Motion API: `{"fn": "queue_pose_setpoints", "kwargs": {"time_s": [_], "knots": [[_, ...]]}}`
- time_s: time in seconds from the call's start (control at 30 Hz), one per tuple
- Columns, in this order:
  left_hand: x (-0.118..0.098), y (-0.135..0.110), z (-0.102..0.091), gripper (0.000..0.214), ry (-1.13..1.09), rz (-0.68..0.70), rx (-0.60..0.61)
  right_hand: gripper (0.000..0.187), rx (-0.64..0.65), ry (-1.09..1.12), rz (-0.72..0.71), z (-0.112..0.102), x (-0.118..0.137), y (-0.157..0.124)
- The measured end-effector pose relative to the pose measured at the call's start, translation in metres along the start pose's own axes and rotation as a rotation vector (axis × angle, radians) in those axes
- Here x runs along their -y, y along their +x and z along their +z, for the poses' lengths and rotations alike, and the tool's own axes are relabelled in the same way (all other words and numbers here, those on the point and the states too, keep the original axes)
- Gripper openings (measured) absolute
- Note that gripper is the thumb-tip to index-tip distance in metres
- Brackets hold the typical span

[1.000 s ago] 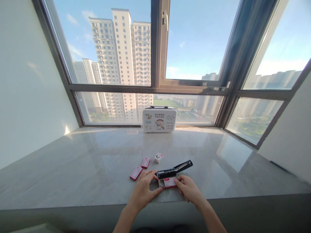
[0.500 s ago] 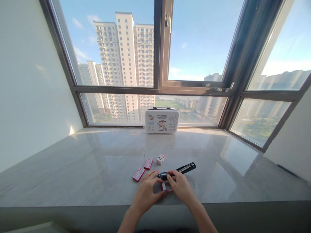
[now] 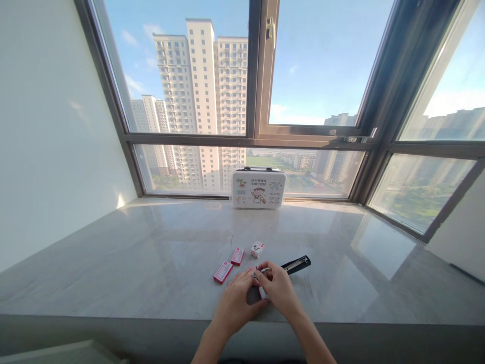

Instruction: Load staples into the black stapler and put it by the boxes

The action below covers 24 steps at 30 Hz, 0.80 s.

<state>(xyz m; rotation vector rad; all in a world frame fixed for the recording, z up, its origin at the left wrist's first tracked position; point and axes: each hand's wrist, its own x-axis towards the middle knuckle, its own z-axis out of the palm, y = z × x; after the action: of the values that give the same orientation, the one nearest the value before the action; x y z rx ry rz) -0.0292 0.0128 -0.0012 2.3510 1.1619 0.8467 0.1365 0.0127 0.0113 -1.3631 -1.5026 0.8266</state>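
Observation:
A black stapler (image 3: 297, 264) lies on the sill with its long arm opened out to the right. Its near end is covered by my hands. My left hand (image 3: 237, 297) curves around from the left, thumb low against a small red-and-white box (image 3: 262, 293), fingertips beside those of my right hand. Thumb and forefinger of my right hand (image 3: 278, 287) are pinched together over a small, shiny dark piece that I cannot make out. Just beyond my left fingers lie two flat pink-and-white boxes, one nearer (image 3: 223, 272) and one farther (image 3: 237, 256).
A white box with black print (image 3: 257, 248) sits beyond my hands. Against the window stands a white case (image 3: 258, 189) with cartoon pictures and a handle. The grey marble sill (image 3: 151, 263) ends at a front edge close below my wrists.
My right hand has shifted toward my left fingertips and now pinches there, covering the stapler's near end. The view has swung slightly left. The boxes stay where they were.

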Motion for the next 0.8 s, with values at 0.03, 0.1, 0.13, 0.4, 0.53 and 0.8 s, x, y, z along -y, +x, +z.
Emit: {"fn": "queue_pose_setpoints", "kwargs": {"time_s": [0.03,0.1,0.13,0.4,0.53,0.8], "knots": [[0.001,-0.001,0.0,0.043,-0.01,-0.009,-0.006,0.027,0.013,-0.062,-0.039,-0.007,0.004,-0.003],[0.002,-0.002,0.0,0.038,-0.036,-0.018,-0.011,0.019,0.062,-0.205,-0.098,-0.02,0.01,-0.01],[0.003,-0.002,0.0,0.035,-0.042,-0.019,-0.013,0.015,0.096,-0.277,-0.119,-0.026,0.012,-0.013],[-0.009,-0.005,-0.011,0.028,-0.012,0.015,-0.114,0.008,0.144,-0.444,-0.109,-0.053,0.001,-0.03],[-0.011,-0.006,-0.013,0.017,0.06,-0.06,-0.14,0.02,0.012,-0.502,0.003,-0.079,-0.022,-0.035],[-0.021,0.0,0.014,0.029,0.135,-0.12,-0.062,0.051,-0.004,-0.758,0.111,-0.071,-0.033,-0.037]]}}
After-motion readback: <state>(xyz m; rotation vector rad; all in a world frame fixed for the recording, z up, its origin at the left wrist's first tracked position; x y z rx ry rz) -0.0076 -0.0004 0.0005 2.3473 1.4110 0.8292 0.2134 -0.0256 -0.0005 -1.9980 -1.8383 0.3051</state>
